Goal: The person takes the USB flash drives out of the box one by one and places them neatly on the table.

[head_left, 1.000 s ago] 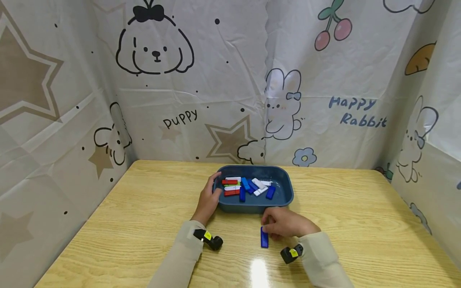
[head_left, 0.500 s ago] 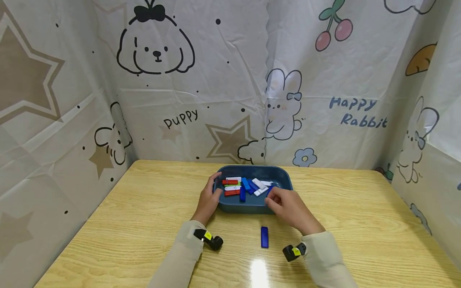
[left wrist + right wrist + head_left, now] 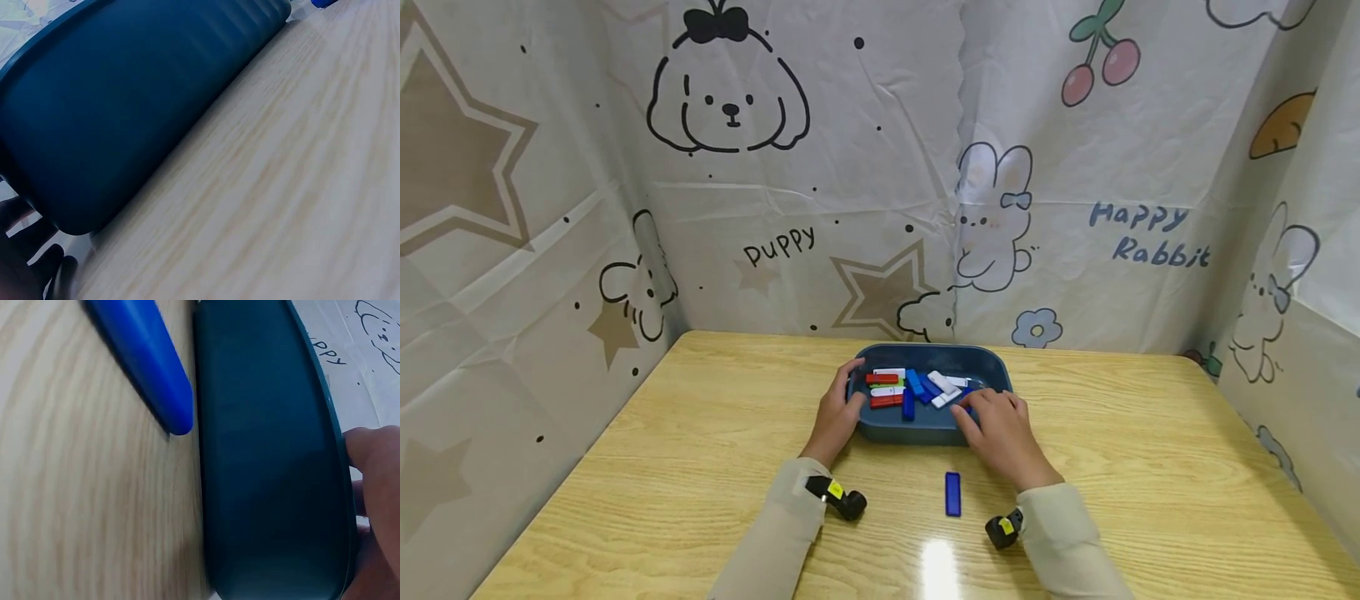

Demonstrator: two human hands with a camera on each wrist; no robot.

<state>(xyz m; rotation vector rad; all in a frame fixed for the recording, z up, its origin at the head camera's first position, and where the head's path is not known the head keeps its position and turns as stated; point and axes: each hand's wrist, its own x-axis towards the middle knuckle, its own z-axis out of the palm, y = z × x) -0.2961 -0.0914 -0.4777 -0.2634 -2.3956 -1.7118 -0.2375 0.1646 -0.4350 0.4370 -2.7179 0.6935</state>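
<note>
Bin (image 3: 902,435) on the table (image 3: 737,400), left hand (image 3: 833,419) gripping its left end! Right hand (image 3: 1004,432) hangs over the near-right corner, hold impossible to tell; one blue plastic stick (image 3: 952,494) lies just in front.

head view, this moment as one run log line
tub: coloured pieces inside | left hand: holds left end | right hand: at near right rim | loose blue piece: on table

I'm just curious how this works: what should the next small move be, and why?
Probably the right hand should pinch the half-hidden blue piece in the bin: it reaches in right beside that piece, the left hand holds the bin's other end, and another blue piece already lies out on the table.
</note>
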